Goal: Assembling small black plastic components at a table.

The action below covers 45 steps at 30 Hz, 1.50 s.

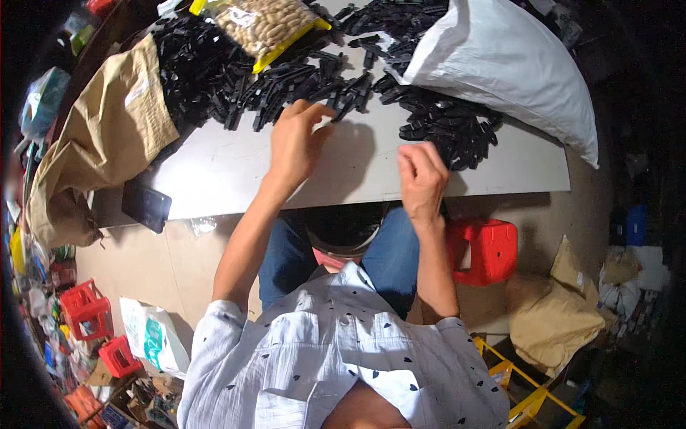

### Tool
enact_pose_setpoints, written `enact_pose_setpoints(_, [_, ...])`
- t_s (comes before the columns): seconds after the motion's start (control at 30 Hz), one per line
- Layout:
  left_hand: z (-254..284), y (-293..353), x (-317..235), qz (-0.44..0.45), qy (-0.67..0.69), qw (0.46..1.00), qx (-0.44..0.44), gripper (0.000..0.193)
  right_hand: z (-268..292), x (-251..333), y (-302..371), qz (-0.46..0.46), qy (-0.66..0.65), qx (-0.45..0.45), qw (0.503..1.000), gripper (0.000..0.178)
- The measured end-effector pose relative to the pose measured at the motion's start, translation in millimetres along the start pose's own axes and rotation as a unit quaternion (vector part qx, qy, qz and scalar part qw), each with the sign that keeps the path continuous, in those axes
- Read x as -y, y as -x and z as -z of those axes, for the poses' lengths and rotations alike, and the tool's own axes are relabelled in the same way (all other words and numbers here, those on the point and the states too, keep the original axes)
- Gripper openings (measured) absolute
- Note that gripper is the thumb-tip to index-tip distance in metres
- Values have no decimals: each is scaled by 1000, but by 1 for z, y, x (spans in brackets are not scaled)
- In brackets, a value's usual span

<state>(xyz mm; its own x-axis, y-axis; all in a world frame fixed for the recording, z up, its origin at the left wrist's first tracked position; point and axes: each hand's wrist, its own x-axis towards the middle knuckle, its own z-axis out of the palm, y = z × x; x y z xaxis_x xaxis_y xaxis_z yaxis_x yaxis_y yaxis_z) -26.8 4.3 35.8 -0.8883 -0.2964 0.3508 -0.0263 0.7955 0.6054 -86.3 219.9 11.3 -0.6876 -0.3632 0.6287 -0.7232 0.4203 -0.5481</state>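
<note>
Small, slim black plastic pieces (293, 86) lie heaped along the far side of the white table (250, 168). My left hand (294, 143) hovers at the near edge of this heap, with thumb and forefinger apart and the forefinger tip close to a few pieces; I see nothing held in it. Over the table's front edge, my right hand (423, 175) is closed, its fingers curled together. Whatever it may hold is hidden. Just beyond it lies a smaller pile of black pieces (457, 132).
On the heap rests a clear, yellow-edged bag of tan peanut-like pieces (261, 28). A white sack (507, 68) lies at right, a brown sack (107, 121) at left beside a dark phone (146, 206). Below the table stand a red stool (493, 250) and another brown sack (554, 322).
</note>
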Motion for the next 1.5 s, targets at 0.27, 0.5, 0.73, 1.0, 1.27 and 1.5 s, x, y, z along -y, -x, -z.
enact_pose_setpoints(0.27, [-50,-31,-4,-34,-177,982,-51,16,-11,-8,-17,-108,217,94,966,36])
enact_pose_setpoints(0.5, [-34,4,6,-38,-128,991,-16,21,-22,-3,-8,-16,95,95,991,35])
enact_pose_setpoints(0.73, [-11,34,10,-11,70,996,-49,23,-19,2,-15,-29,73,98,992,37])
enact_pose_setpoints(1.0, [-6,42,5,187,446,875,9,20,-25,14,-23,-40,180,209,960,23])
enact_pose_setpoints(1.27, [-6,50,-2,181,548,816,-3,30,-28,-4,-14,-105,85,181,974,25])
enact_pose_setpoints(1.5, [-5,48,-3,201,558,804,45,53,-26,10,-27,-11,124,135,983,26])
